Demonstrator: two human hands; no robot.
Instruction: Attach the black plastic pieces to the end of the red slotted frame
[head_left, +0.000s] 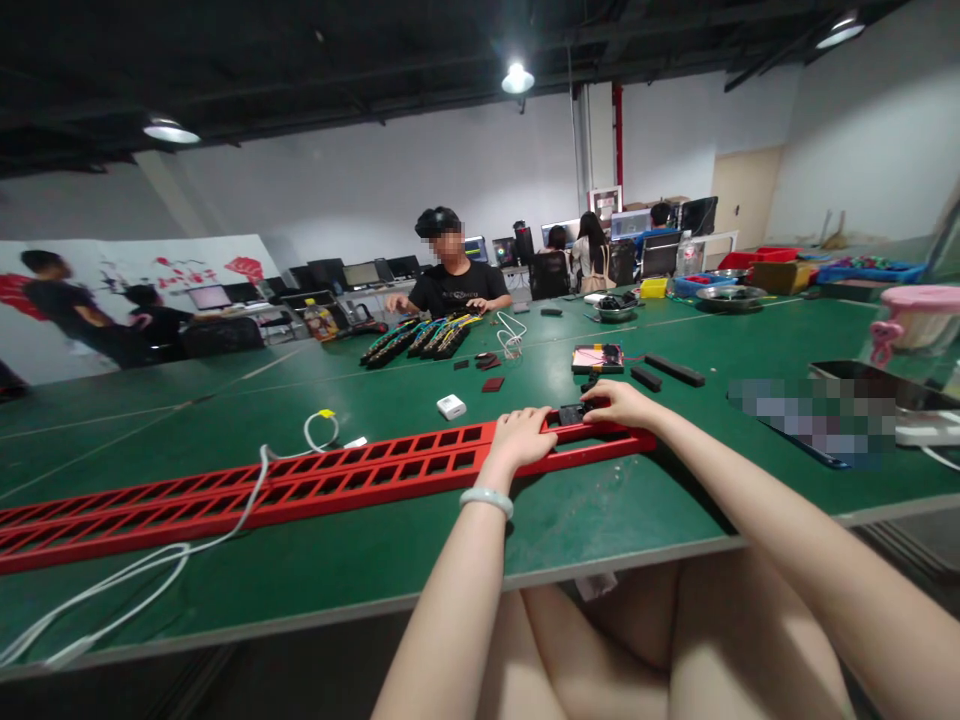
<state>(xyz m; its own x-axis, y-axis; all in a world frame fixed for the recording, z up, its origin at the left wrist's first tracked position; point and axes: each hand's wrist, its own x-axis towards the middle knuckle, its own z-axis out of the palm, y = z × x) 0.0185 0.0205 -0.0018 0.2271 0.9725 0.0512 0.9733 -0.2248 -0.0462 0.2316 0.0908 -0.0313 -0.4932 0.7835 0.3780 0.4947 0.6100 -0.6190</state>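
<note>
A long red slotted rail [322,478] lies across the green table [615,510] from far left to centre. My left hand [520,438] rests on the rail near its right end, fingers curled down over it. My right hand [621,400] sits at the rail's right end, fingers closed around a small black block [571,412] seated in the rail. A pale bracelet [487,498] circles my left wrist.
A white cable [187,545] crosses the rail toward a small white charger [451,406]. Black blocks [673,369] and a small tray [598,357] lie beyond my hands. A phone [885,395] and pink-lidded jar [921,318] stand right. Another person [454,275] works opposite with several strips.
</note>
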